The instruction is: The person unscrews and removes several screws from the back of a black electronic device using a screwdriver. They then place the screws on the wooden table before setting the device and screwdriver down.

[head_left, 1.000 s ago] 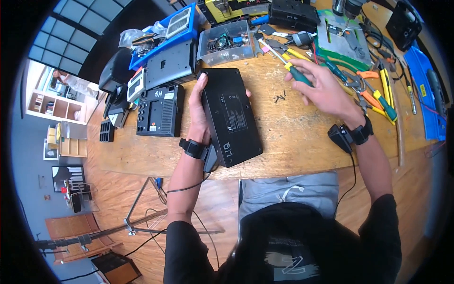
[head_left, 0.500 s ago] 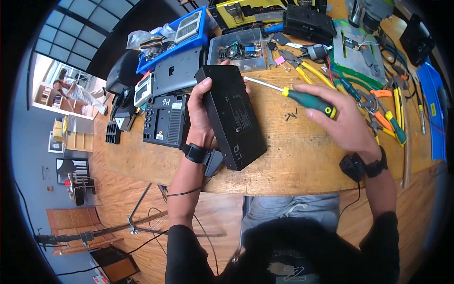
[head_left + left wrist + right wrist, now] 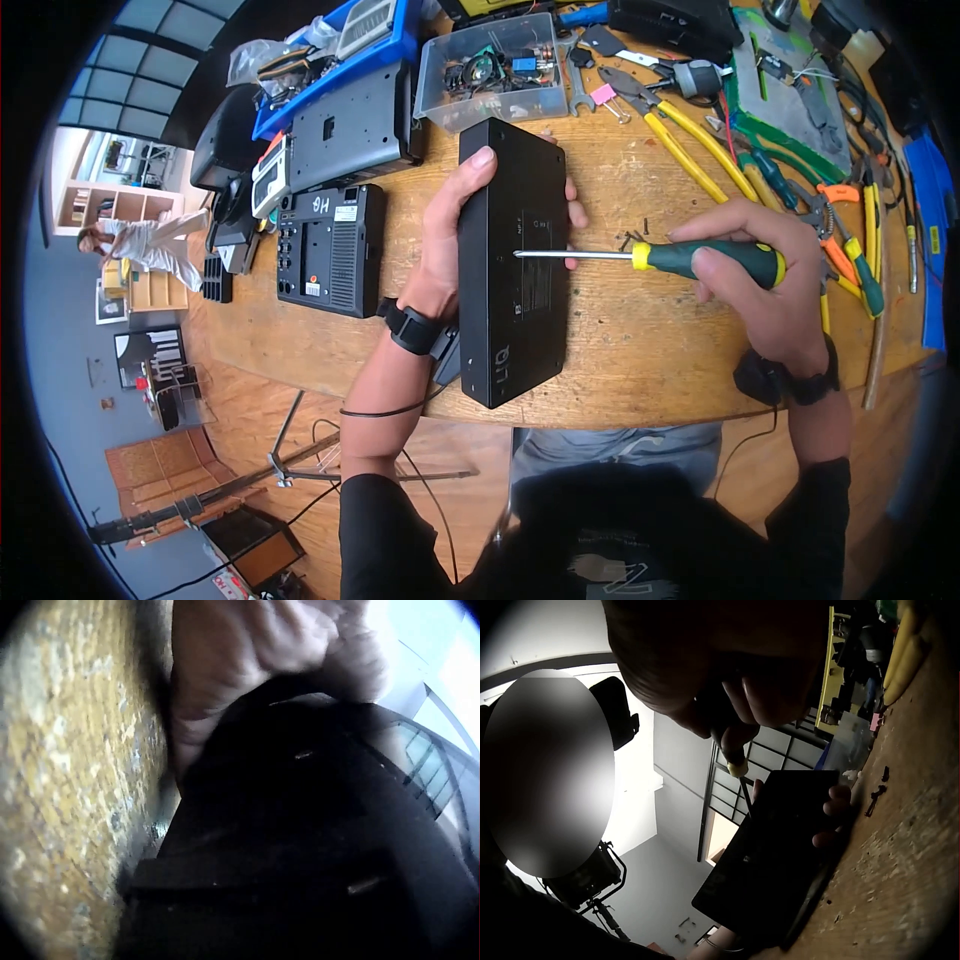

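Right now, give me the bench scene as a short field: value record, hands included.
left hand: grips black box, thumb on one long side, fingertips at the other
right hand: holds green-and-yellow screwdriver
screwdriver tip: at the box; contact unclear
loose screws: on the bench, between box and right hand
pliers: yellow-handled, beyond the screws
clear bin: holds electronic parts

Wooden workbench, its surface scuffed. Directly on it lie small dark screws, yellow-handled pliers, a clear plastic bin of electronic parts, and a black ported device.
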Demonstrator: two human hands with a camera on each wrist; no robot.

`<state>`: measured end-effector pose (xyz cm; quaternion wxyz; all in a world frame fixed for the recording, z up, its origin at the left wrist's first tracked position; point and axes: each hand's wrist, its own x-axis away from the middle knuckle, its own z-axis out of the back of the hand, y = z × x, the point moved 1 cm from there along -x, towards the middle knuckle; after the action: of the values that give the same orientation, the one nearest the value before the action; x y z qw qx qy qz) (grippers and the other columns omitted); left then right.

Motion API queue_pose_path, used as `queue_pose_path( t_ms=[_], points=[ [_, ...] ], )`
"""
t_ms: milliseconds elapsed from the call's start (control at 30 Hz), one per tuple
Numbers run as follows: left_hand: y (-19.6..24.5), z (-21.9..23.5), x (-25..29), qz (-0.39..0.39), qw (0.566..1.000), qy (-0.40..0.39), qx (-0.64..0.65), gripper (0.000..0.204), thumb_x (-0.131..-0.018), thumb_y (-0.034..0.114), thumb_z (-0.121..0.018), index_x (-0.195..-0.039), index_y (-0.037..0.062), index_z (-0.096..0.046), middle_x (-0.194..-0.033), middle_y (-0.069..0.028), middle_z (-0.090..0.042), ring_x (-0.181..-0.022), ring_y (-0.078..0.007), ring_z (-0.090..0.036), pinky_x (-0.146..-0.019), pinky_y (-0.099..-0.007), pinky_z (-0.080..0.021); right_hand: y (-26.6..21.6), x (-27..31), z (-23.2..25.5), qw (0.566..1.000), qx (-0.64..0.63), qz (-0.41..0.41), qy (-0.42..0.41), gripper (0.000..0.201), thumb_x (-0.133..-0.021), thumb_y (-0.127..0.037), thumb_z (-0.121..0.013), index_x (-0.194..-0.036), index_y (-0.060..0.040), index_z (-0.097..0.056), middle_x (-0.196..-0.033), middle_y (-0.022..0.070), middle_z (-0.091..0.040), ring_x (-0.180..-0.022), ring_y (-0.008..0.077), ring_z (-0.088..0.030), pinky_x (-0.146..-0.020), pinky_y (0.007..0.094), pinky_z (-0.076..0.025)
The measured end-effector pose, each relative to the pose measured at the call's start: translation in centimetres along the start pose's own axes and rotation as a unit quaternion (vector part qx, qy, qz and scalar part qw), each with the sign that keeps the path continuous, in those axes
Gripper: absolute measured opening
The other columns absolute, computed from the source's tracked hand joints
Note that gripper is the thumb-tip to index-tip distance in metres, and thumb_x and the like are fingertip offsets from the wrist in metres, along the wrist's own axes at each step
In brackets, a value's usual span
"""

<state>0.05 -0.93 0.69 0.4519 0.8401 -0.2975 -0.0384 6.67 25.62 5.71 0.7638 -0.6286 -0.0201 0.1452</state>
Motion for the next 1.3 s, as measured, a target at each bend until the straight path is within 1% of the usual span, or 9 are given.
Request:
queue_pose_path(
  t_ms=[67, 167, 267, 367, 500, 700, 900, 1100, 1300],
  points=[
    [0.0, 0.1, -0.1, 0.005, 0.999, 0.001, -0.032, 0.082, -0.096, 0.065, -0.049, -0.145, -0.0007, -0.046, -0.12, -0.0226, -0.062, -0.099, -0.0336, -0.068, -0.081, -0.0505, -0.063, 0.1, 0.0, -0.1, 1.0, -0.008, -0.008, 0.009, 0.017, -0.091, -0.009, -0.072, -0.103, 0.0024, -0.076, -0.084, 0.0077, -0.075, -0.072, 0.0084, -0.068, -0.064, 0.0224, -0.05],
    [-0.1, 0.8, -0.2, 0.022, 0.998, -0.038, -0.051, 0.084, -0.096, 0.067, -0.048, -0.14, -0.0033, -0.049, -0.119, -0.0225, -0.063, -0.095, -0.0331, -0.069, -0.078, -0.0477, -0.062, 0.1, -0.1, -0.2, 0.999, -0.027, -0.024, 0.009, 0.017, -0.089, -0.008, -0.072, -0.102, 0.0028, -0.076, -0.084, 0.0079, -0.076, -0.07, 0.0084, -0.068, -0.063, 0.0223, -0.05],
    [-0.3, -0.2, 0.0, -0.008, 0.999, 0.022, -0.026, 0.084, -0.095, 0.068, -0.049, -0.138, -0.0047, -0.049, -0.119, -0.0222, -0.063, -0.094, -0.0322, -0.069, -0.075, -0.0466, -0.061, 0.2, -0.1, -0.3, 0.999, -0.031, -0.036, 0.011, 0.018, -0.088, -0.007, -0.071, -0.102, 0.0032, -0.076, -0.085, 0.0085, -0.075, -0.068, 0.0084, -0.067, -0.062, 0.022, -0.049],
    [-0.4, -0.9, 0.0, -0.019, 0.998, 0.052, -0.004, 0.073, -0.096, 0.064, -0.05, -0.118, -0.0044, -0.062, -0.096, -0.0194, -0.068, -0.078, -0.0283, -0.071, -0.072, -0.0401, -0.06, 0.3, -0.1, -0.3, 0.998, -0.039, -0.055, 0.013, 0.019, -0.088, -0.008, -0.071, -0.102, 0.0034, -0.076, -0.085, 0.0091, -0.075, -0.067, 0.0085, -0.067, -0.061, 0.0218, -0.049],
    [-0.5, -0.5, 0.1, -0.007, 0.999, 0.032, -0.011, 0.073, -0.095, 0.064, -0.05, -0.118, -0.0044, -0.063, -0.093, -0.0194, -0.068, -0.076, -0.0286, -0.07, -0.071, -0.0398, -0.06, 0.2, -0.1, -0.3, 0.994, -0.053, -0.093, 0.019, 0.021, -0.088, -0.012, -0.072, -0.102, 0.0031, -0.076, -0.084, 0.0091, -0.074, -0.067, 0.0087, -0.067, -0.061, 0.0221, -0.049],
    [-0.5, -0.4, 0.1, -0.012, 0.999, 0.025, -0.024, 0.074, -0.095, 0.064, -0.051, -0.117, -0.0047, -0.063, -0.093, -0.0194, -0.068, -0.075, -0.0289, -0.07, -0.071, -0.0396, -0.059, 0.6, -0.1, -0.2, 0.996, -0.043, -0.076, 0.023, 0.026, -0.088, -0.019, -0.074, -0.102, 0.0036, -0.075, -0.082, 0.009, -0.073, -0.063, 0.0092, -0.065, -0.058, 0.0228, -0.049],
    [-0.5, -0.6, 0.1, -0.02, 0.999, 0.028, -0.013, 0.072, -0.095, 0.063, -0.052, -0.117, -0.0049, -0.064, -0.093, -0.0193, -0.069, -0.076, -0.0286, -0.07, -0.072, -0.0388, -0.059, 0.6, 0.0, -0.1, 0.995, -0.045, -0.091, 0.015, 0.028, -0.09, -0.021, -0.073, -0.101, 0.0046, -0.074, -0.081, 0.0096, -0.072, -0.063, 0.0095, -0.065, -0.058, 0.0229, -0.049],
    [-0.4, -0.3, 0.2, -0.004, 1.0, 0.017, -0.013, 0.071, -0.095, 0.061, -0.053, -0.117, -0.0048, -0.064, -0.093, -0.0192, -0.069, -0.077, -0.0281, -0.071, -0.073, -0.0383, -0.059, 0.5, 0.0, -0.2, 0.99, -0.064, -0.125, 0.024, 0.03, -0.09, -0.022, -0.074, -0.101, 0.0059, -0.074, -0.082, 0.0111, -0.072, -0.063, 0.0101, -0.064, -0.058, 0.0234, -0.05],
    [-0.5, -0.4, 0.1, -0.013, 0.999, 0.028, -0.017, 0.07, -0.095, 0.061, -0.053, -0.117, -0.0045, -0.064, -0.092, -0.0191, -0.069, -0.078, -0.028, -0.071, -0.073, -0.0386, -0.059, 0.5, -0.2, -0.2, 0.99, -0.077, -0.115, 0.029, 0.026, -0.09, -0.017, -0.074, -0.101, 0.0065, -0.073, -0.083, 0.0117, -0.072, -0.064, 0.0102, -0.064, -0.058, 0.0231, -0.05]
  ],
)
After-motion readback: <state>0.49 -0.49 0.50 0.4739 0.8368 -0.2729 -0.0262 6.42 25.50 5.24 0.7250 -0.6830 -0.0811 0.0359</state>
